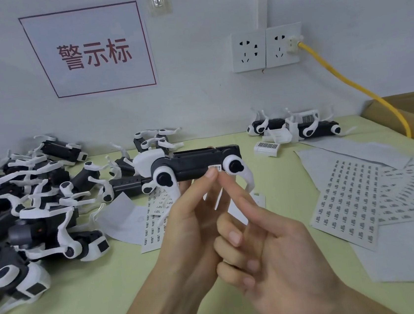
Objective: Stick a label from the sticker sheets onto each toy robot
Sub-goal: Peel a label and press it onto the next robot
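Observation:
My left hand (189, 218) holds a black-and-white toy robot dog (194, 164) from below, lifted above the table with its side facing me. A small white label (215, 167) sits on its black flank next to the right leg joint. My right hand (266, 237) has its forefinger tip just below that label, close to my left thumb tip. Sticker sheets (345, 200) lie on the table to the right. Another sticker sheet (153, 219) lies under the held robot.
A heap of toy robots (33, 202) covers the left of the green table (113, 296). Two more robots (298, 127) lie by the back wall. A cardboard box (412, 110) stands at the far right. A yellow cable (347, 81) runs down from the wall socket.

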A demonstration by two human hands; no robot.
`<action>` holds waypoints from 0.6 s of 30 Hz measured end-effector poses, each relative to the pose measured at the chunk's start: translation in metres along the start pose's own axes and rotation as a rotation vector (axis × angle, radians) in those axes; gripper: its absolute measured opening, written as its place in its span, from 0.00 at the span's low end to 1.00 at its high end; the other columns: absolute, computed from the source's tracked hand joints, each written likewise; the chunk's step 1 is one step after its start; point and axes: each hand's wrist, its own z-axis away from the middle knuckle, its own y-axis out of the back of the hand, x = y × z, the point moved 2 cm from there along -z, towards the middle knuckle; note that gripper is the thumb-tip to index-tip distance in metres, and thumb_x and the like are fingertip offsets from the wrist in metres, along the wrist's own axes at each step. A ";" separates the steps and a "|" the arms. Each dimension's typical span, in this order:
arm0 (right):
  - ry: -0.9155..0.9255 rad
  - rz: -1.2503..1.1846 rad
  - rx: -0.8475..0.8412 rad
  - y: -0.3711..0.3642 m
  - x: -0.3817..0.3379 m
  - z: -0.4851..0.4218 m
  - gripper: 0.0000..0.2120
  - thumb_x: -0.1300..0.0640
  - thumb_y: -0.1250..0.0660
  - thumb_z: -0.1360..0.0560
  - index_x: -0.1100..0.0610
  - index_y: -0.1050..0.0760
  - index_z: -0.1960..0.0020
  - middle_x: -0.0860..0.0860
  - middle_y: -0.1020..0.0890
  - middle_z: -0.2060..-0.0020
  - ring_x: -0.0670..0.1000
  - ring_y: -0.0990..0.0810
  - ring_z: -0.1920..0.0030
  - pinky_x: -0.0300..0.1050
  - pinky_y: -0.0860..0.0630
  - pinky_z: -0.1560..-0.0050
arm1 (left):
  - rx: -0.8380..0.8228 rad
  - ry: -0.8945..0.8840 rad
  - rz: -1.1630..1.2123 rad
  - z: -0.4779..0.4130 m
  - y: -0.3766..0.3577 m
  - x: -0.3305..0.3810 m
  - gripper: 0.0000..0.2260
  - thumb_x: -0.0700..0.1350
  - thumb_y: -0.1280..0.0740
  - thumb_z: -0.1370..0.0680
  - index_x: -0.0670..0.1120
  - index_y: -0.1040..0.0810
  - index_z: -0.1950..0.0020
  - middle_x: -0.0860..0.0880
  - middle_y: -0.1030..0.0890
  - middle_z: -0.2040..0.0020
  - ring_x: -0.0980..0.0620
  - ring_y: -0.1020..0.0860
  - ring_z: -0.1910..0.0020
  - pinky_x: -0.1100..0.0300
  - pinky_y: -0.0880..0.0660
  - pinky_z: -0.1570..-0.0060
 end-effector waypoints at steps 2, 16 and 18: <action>0.004 0.003 0.012 0.000 0.000 0.000 0.18 0.52 0.40 0.21 0.42 0.18 0.37 0.50 0.32 0.70 0.47 0.41 0.74 0.41 0.42 0.75 | 0.011 0.002 -0.010 0.000 0.000 0.000 0.17 0.51 0.25 0.33 0.50 0.31 0.55 0.51 0.24 0.58 0.58 0.22 0.75 0.65 0.24 0.73; 0.026 0.000 0.097 0.001 -0.001 0.000 0.17 0.53 0.39 0.22 0.46 0.16 0.39 0.50 0.32 0.69 0.47 0.42 0.75 0.42 0.44 0.74 | 0.013 -0.007 -0.047 -0.004 0.006 -0.006 0.17 0.51 0.24 0.32 0.49 0.31 0.56 0.47 0.29 0.56 0.53 0.26 0.75 0.61 0.25 0.73; 0.029 0.001 0.101 0.001 -0.001 0.000 0.17 0.54 0.39 0.22 0.46 0.16 0.40 0.50 0.32 0.69 0.47 0.42 0.75 0.42 0.44 0.73 | 0.016 0.000 -0.054 -0.004 0.007 -0.006 0.18 0.51 0.24 0.33 0.49 0.31 0.56 0.48 0.27 0.58 0.52 0.28 0.77 0.61 0.26 0.74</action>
